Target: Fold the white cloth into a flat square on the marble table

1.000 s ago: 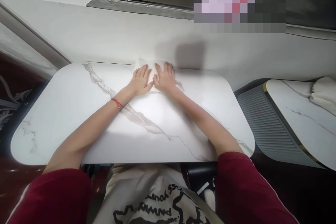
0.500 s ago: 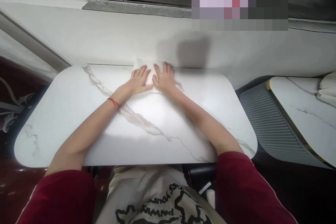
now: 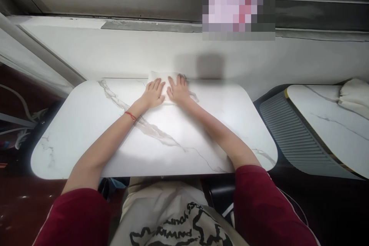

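A white cloth (image 3: 165,76), perhaps a folded wipe, lies flat at the far edge of the white marble-patterned table (image 3: 86,130), against the wall. On its left part rests my left hand (image 3: 154,93), palm down with the fingers spread. My right hand (image 3: 178,90) presses flat on its right part, fingers also apart. Both arms are stretched out across the tabletop, and a red string bracelet (image 3: 130,116) circles the left wrist. The hands cover much of the cloth.
Behind the table rises a white wall (image 3: 129,54) with a ledge above it. To the right stands a second marble-patterned table (image 3: 323,111) with a ribbed grey side (image 3: 296,138) and a pale bunched cloth (image 3: 356,98) on top. Cables (image 3: 20,103) hang at the left.
The camera view has tilted up a little, so the table appears lower. Both hands stay flat on the cloth in nearly the same place.
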{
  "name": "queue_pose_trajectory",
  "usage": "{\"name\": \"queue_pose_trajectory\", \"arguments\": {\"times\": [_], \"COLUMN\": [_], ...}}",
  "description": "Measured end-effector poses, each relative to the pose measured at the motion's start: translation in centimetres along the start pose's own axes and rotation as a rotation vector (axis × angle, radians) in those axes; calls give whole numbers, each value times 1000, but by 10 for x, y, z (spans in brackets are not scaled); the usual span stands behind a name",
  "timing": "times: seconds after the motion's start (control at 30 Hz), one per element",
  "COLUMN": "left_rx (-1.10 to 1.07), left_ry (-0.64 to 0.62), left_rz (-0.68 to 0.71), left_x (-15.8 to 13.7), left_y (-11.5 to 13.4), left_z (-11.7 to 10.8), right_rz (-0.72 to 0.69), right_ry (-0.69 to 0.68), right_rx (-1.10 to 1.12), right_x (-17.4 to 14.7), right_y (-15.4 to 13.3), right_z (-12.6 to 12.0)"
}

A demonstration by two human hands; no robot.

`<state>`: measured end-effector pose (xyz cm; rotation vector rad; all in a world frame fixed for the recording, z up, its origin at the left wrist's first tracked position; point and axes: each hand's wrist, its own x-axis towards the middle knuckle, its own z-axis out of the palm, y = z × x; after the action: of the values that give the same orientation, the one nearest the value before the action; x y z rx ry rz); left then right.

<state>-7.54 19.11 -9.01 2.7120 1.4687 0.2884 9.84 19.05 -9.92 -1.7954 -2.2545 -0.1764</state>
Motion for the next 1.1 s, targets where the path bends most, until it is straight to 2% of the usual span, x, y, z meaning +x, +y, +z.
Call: {"name": "queue_pose_trajectory", "arguments": {"times": [0.07, 0.23, 0.43, 0.53, 0.67, 0.8, 0.9, 1.0, 1.1], "left_rx": [22, 81, 132, 150, 201, 148, 92, 99, 162], "left_ry": [24, -6, -67, -168, -301, -264, -209, -178, -172], "left_rz": [-9, -43, -16, -2, -23, -22, -130, -270, -393], "left_x": [-2, -8, -30, -53, -102, -160, -196, -218, -226], "left_y": [3, 12, 23, 35, 60, 82, 93, 101, 103], "left_z": [1, -4, -26, -44, -65, -81, -90, -96, -100], "right_rz": [-2, -22, -24, -89, -159, -221, -297, -353, -395], "right_ry": [22, 97, 38, 12, -35, -80, -48, -23, -36], "right_rx": [25, 128, 91, 72, 72, 113, 159, 159, 125], "right_x": [0, -1, -19, -45, -100, -159, -193, -213, -218], "right_y": [0, -1, -5, -11, -31, -60, -84, -106, -124], "right_z": [0, 2, -9, -16, -33, -56, -67, -73, -75]}}
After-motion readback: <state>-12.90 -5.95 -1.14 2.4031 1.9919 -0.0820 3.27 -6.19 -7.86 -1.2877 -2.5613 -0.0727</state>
